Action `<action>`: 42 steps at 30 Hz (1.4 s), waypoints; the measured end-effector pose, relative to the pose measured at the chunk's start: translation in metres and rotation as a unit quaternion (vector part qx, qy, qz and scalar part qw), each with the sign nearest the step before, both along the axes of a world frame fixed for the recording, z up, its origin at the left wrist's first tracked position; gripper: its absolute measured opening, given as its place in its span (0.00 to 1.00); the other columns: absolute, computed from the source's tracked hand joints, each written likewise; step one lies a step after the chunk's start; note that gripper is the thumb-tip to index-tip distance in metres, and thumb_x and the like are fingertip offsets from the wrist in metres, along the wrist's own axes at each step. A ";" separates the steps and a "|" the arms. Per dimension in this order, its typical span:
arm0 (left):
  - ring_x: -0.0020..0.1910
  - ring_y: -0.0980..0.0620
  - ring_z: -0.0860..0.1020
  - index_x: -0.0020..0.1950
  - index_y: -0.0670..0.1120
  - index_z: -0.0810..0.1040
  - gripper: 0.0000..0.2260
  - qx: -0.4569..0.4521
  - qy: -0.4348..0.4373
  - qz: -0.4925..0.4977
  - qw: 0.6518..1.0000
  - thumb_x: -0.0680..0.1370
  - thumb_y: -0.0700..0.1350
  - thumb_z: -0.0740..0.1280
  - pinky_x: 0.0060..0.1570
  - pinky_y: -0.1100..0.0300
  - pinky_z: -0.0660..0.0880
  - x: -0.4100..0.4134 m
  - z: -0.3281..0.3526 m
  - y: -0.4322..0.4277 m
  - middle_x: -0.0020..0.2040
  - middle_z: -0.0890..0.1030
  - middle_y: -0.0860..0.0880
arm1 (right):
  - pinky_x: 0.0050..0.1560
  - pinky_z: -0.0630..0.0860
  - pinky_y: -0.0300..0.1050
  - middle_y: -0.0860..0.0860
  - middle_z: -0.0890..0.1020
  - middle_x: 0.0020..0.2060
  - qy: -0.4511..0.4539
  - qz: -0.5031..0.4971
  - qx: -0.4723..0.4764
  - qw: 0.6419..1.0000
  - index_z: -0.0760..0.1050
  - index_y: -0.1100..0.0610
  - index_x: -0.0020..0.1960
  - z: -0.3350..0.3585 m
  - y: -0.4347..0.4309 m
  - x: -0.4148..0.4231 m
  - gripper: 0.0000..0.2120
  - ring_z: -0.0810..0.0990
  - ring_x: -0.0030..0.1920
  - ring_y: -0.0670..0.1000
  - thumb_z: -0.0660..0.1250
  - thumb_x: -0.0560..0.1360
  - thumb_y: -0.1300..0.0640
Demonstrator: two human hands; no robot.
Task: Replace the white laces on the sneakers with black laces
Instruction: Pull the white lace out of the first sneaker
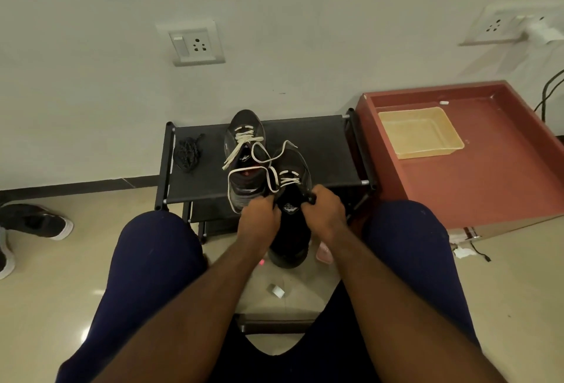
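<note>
Fingers (268, 203) of the left hand (259, 216) are curling tight, with no gap showing between them, and they are closing on the white lace (231, 190) where its long loose loop is running down into the fist. Whether they are also touching the shoe beneath cannot be told. The right hand (326, 210) is likewise bunching its fingers (314, 197) narrowly, gripping the right edge of the near sneaker (290, 210) beside the tongue. That black sneaker is hanging between the person's knees, toe pointing away and leaning against the front rail of the shoe rack (320, 150), heel towards the floor. Only the lowest crossings of its lace are sitting in the eyelets near the toe; the rest is trailing out in loops to the left.

The second sneaker (247, 118) is lying on the rack's top shelf just behind, toe to the wall, its own white lace (244, 138) slack and spilling over the side. The black laces (187, 152) are resting in a tangled bundle at the shelf's left end, well apart from both hands.

To the right a red-brown cabinet (488, 169) is carrying a beige tray (419, 133).
</note>
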State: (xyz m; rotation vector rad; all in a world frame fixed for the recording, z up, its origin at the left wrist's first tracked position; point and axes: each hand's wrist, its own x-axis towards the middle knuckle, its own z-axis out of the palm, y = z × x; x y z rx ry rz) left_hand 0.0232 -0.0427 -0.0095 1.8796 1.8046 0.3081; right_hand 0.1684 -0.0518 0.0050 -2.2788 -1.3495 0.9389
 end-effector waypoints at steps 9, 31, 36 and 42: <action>0.52 0.40 0.78 0.69 0.47 0.75 0.17 0.014 -0.015 -0.049 0.999 0.81 0.45 0.61 0.52 0.49 0.74 -0.003 0.002 -0.005 0.53 0.78 0.41 | 0.49 0.80 0.51 0.51 0.83 0.45 -0.042 0.098 -0.003 0.994 0.75 0.51 0.47 0.002 -0.002 0.001 0.12 0.81 0.47 0.55 0.70 0.74 0.43; 0.53 0.38 0.77 0.73 0.46 0.68 0.17 -0.025 0.067 -0.084 0.994 0.84 0.45 0.56 0.51 0.48 0.73 -0.002 -0.009 -0.002 0.58 0.74 0.40 | 0.50 0.74 0.51 0.54 0.77 0.55 -0.211 0.303 0.045 0.928 0.79 0.53 0.57 0.014 0.047 -0.022 0.12 0.79 0.55 0.60 0.59 0.80 0.57; 0.53 0.38 0.77 0.74 0.46 0.68 0.19 -0.033 0.060 -0.088 0.994 0.82 0.43 0.58 0.51 0.47 0.74 -0.004 -0.010 -0.005 0.58 0.74 0.40 | 0.53 0.74 0.52 0.56 0.78 0.57 -0.260 0.324 0.022 0.910 0.76 0.57 0.58 0.021 0.049 -0.029 0.10 0.79 0.58 0.61 0.60 0.80 0.58; 0.52 0.38 0.77 0.71 0.47 0.73 0.18 -0.017 0.013 -0.057 0.998 0.80 0.43 0.61 0.53 0.46 0.75 -0.006 -0.008 -0.006 0.55 0.76 0.41 | 0.49 0.77 0.53 0.54 0.82 0.48 -0.107 0.146 0.073 0.981 0.74 0.53 0.48 0.005 0.047 -0.012 0.05 0.80 0.47 0.58 0.60 0.79 0.55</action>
